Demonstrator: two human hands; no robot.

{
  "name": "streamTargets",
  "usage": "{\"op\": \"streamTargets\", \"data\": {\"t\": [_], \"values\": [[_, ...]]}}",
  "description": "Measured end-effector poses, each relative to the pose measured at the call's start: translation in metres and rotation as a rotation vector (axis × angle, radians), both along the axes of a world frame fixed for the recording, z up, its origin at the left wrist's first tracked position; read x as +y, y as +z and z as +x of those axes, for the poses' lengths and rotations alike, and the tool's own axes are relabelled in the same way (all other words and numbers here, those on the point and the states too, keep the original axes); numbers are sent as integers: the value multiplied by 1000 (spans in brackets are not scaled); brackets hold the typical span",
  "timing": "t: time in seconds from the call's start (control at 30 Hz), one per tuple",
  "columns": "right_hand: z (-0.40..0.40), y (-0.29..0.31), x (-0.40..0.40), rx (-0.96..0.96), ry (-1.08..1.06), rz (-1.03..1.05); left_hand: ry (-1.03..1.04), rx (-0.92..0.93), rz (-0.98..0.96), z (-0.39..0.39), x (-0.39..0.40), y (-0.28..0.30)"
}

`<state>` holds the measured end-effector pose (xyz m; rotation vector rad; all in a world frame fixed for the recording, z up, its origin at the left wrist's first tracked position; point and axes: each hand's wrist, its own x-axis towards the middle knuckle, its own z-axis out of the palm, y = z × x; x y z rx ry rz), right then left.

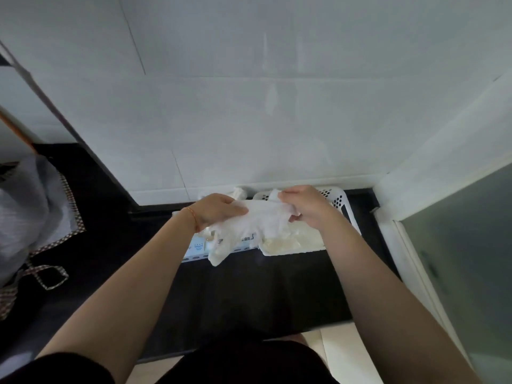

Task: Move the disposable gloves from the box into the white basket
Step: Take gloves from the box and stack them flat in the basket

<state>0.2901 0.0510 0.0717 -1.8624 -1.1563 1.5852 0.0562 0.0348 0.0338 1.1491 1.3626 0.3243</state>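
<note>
Left hand (219,210) and right hand (303,206) both gripping bunched disposable gloves (260,220), fingers curled, above box (198,246) and white basket (339,202).

- A black countertop (249,295) runs along a white tiled wall (249,120).
- A grey bag (25,217) with checked trim and a looped strap (47,275) sits at the left.
- A frosted glass panel (465,245) stands at the right.
</note>
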Motion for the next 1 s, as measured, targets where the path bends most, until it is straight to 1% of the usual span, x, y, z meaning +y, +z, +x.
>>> {"op": "streamTargets", "data": {"t": [0.07,0.17,0.27,0.33,0.43,0.53,0.63,0.7,0.77,0.8,0.83,0.9,0.93,1.0], "values": [[23,-10,-1,41,-48,-79,-133,158,-6,20,10,-5],[53,-25,0,14,-86,-120,-250,404,131,56,27,-11],[81,-42,4,-98,-1,-95,-343,562,202,92,40,-16],[99,-52,10,-152,60,-56,-360,652,252,112,45,-20],[115,-66,18,-190,101,8,-291,719,341,132,50,-27],[126,-73,27,-280,179,56,-247,780,409,146,56,-37],[135,-79,36,-382,262,66,-205,801,437,153,61,-45],[142,-83,39,-446,311,66,-165,882,492,159,60,-47],[145,-90,41,-497,351,77,-165,1005,617,165,55,-50],[145,-91,41,-517,370,86,-175,1037,682,169,50,-52],[144,-92,42,-543,401,93,-194,1029,755,175,45,-54],[140,-92,44,-602,487,101,-285,914,850,186,32,-62],[139,-92,44,-626,523,110,-366,870,834,190,26,-66],[138,-94,44,-673,576,132,-502,873,734,193,18,-76]]}}
